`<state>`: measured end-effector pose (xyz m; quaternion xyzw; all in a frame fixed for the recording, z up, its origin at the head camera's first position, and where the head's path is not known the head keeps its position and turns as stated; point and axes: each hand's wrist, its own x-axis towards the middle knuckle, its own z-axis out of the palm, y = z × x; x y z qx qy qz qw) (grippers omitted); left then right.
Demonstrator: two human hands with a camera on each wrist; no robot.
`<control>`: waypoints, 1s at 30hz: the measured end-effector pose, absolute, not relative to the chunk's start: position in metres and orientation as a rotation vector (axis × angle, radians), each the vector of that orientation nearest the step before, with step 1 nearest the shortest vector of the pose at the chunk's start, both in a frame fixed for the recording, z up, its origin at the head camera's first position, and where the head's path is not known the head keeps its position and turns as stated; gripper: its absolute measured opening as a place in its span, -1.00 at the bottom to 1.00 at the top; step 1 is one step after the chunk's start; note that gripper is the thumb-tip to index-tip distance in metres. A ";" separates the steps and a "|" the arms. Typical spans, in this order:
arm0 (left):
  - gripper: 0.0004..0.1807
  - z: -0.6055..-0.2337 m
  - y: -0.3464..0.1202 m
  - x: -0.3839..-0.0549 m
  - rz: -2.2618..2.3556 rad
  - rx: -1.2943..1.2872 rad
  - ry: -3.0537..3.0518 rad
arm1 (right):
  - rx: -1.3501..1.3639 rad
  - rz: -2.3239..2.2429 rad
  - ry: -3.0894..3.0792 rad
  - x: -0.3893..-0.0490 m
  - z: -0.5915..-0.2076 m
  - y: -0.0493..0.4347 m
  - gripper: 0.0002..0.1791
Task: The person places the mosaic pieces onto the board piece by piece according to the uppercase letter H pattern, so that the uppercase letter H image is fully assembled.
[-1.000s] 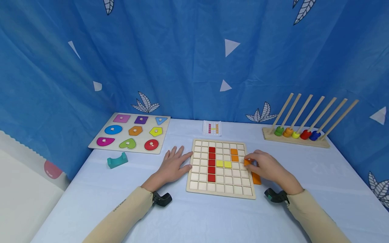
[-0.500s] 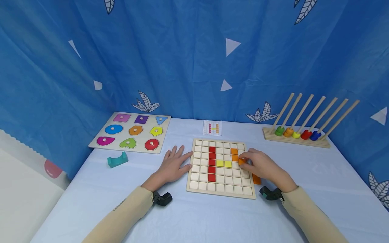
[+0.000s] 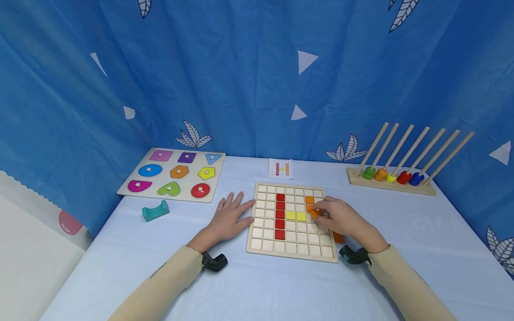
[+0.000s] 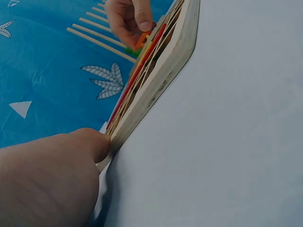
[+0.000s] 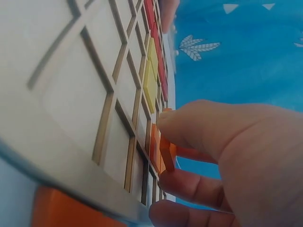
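Observation:
In the head view a wooden grid board (image 3: 291, 249) lies flat on the table. It carries a column of red tiles (image 3: 279, 214), two yellow tiles (image 3: 296, 216) side by side, and orange tiles (image 3: 309, 199) near its upper right. My right hand (image 3: 341, 218) pinches an orange square tile (image 5: 166, 153) between thumb and fingers, over a cell just below the placed orange ones. My left hand (image 3: 226, 220) lies spread on the table, its fingertips touching the board's left edge. In the left wrist view its thumb (image 4: 90, 142) meets that edge.
Further orange tiles (image 3: 339, 237) lie at the board's right edge, partly hidden. A pattern card (image 3: 281, 175) sits behind the board. A shape puzzle (image 3: 186, 185) and a teal curved block (image 3: 155, 211) are at left; a peg stacker (image 3: 391, 183) stands at back right.
My right hand has moved left over the board with the orange tile, from the right edge to the cell beside the yellow tiles. The left hand has stayed in place.

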<state>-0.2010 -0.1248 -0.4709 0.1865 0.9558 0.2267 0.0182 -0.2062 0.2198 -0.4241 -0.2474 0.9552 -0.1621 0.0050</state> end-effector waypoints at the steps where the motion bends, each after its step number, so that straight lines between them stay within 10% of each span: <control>1: -0.33 -0.471 -0.125 -0.201 0.704 0.579 2.967 | -0.775 -0.510 2.991 -0.206 -0.425 0.220 -0.66; 30: -0.35 -0.469 -0.124 -0.200 0.706 0.580 2.969 | -0.867 -0.549 2.982 -0.205 -0.427 0.218 -0.68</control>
